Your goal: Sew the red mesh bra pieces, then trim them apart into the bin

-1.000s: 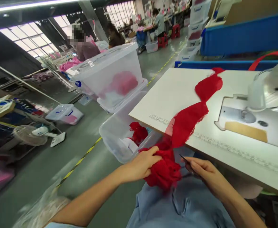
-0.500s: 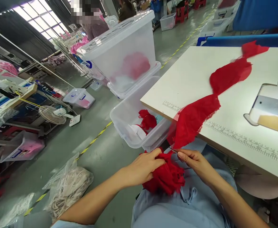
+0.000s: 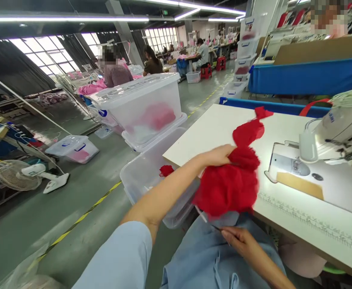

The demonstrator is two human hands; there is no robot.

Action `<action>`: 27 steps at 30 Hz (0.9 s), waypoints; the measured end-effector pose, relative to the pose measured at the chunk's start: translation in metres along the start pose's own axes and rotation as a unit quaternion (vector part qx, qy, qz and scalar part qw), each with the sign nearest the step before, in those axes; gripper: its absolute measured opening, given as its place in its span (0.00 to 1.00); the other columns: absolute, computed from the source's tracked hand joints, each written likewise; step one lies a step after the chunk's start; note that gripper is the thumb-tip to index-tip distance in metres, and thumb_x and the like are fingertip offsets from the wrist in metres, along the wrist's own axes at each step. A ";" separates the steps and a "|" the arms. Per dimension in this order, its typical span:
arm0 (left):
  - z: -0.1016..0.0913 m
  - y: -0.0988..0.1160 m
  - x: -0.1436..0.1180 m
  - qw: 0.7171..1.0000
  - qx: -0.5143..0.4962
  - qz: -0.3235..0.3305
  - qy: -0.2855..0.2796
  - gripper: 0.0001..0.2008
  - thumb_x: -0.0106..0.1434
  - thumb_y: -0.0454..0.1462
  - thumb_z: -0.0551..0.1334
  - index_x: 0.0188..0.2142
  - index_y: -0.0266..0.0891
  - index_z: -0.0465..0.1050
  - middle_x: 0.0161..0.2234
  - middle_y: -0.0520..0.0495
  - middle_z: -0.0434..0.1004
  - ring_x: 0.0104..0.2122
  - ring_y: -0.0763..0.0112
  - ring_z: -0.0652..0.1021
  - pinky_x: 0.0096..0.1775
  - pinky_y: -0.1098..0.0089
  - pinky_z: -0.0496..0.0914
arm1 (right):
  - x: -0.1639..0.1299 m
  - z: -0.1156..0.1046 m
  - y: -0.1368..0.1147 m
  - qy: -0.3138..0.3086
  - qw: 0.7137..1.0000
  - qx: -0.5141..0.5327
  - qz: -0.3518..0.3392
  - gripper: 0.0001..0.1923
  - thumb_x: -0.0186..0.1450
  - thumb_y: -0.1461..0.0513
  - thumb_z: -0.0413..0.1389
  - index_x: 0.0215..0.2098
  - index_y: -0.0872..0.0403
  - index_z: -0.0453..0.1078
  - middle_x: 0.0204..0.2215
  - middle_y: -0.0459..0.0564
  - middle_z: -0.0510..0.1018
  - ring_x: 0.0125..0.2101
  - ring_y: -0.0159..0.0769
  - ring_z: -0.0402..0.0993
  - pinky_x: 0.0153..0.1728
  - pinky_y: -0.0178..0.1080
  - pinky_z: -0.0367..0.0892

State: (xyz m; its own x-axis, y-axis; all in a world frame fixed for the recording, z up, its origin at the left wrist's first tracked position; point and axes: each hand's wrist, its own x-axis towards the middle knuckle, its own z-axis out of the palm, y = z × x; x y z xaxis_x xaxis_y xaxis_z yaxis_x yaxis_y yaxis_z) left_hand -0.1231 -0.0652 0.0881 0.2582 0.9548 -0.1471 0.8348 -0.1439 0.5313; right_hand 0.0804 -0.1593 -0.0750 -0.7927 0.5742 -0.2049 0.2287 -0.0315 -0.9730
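Note:
My left hand point(image 3: 221, 155) reaches out over the near left part of the white sewing table point(image 3: 200, 132), closed on a bunch of red lace fabric point(image 3: 227, 188). Its fingertips are partly hidden behind the cloth. The bunch hangs down over the table's front edge, blurred by motion. More red pieces point(image 3: 248, 132) trail away from it across the tabletop in a chain. Below the bunch, above my lap, my right hand point(image 3: 239, 241) is closed on a thin, dark, pointed metal tool point(image 3: 215, 227); its exact kind is not clear.
A sewing machine point(image 3: 338, 128) stands at the table's right. Left of the table, an open clear bin point(image 3: 136, 172) holds some red cloth, with a lidded clear box point(image 3: 152, 100) behind it. A fan point(image 3: 19, 175) stands on the floor at left. Several people sit farther back.
My left hand has lifted the red bunch from my lap up and forward to the table edge. The right hand stays low with the tool, now apart from the cloth. My view has tilted up.

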 end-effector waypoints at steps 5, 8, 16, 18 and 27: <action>0.028 -0.019 0.018 0.980 0.082 -0.147 0.110 0.30 0.58 0.41 0.66 0.55 0.30 0.60 0.60 0.24 0.56 0.58 0.37 0.65 0.55 0.46 0.61 | -0.026 -0.027 -0.010 -0.080 0.997 0.006 0.003 0.28 0.61 0.37 0.54 0.32 0.49 0.82 0.20 0.47 0.68 0.24 0.35 0.61 0.27 0.37 0.61; 0.033 -0.015 -0.017 0.981 0.070 -0.153 0.099 0.18 0.60 0.45 0.64 0.43 0.35 0.66 0.52 0.32 0.66 0.52 0.44 0.71 0.51 0.54 0.65 | -0.034 -0.048 -0.025 -0.162 0.981 0.100 -0.045 0.25 0.62 0.40 0.55 0.40 0.47 0.82 0.24 0.49 0.72 0.23 0.32 0.61 0.26 0.35 0.60; 0.096 -0.013 -0.176 0.993 0.027 -0.091 -0.068 0.17 0.46 0.26 0.55 0.33 0.44 0.51 0.30 0.53 0.69 0.31 0.66 0.71 0.30 0.69 0.58 | -0.011 -0.036 -0.038 -0.018 0.980 0.197 0.039 0.29 0.56 0.37 0.60 0.35 0.53 0.82 0.17 0.43 0.60 0.21 0.28 0.49 0.23 0.34 0.46; 0.111 -0.016 -0.203 0.991 0.022 -0.107 -0.079 0.19 0.45 0.26 0.54 0.34 0.44 0.50 0.32 0.51 0.70 0.32 0.65 0.71 0.32 0.69 0.58 | -0.004 -0.019 -0.033 -0.024 0.979 0.176 0.100 0.30 0.53 0.37 0.62 0.35 0.53 0.83 0.19 0.43 0.61 0.22 0.29 0.49 0.23 0.34 0.47; 0.142 -0.003 -0.235 0.989 0.129 -0.065 -0.039 0.12 0.57 0.25 0.54 0.39 0.41 0.61 0.35 0.49 0.75 0.32 0.66 0.72 0.32 0.68 0.62 | 0.005 0.016 -0.023 -0.117 0.970 0.162 0.141 0.30 0.52 0.37 0.63 0.40 0.50 0.83 0.24 0.47 0.74 0.29 0.35 0.65 0.35 0.38 0.66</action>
State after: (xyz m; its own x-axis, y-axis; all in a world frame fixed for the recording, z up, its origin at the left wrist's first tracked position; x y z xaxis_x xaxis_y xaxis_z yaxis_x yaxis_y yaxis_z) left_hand -0.1175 -0.3255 0.0027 0.1682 0.9484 -0.2687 0.9572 -0.0920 0.2743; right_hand 0.0624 -0.1687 -0.0556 -0.8397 0.3059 -0.4488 0.2951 -0.4368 -0.8498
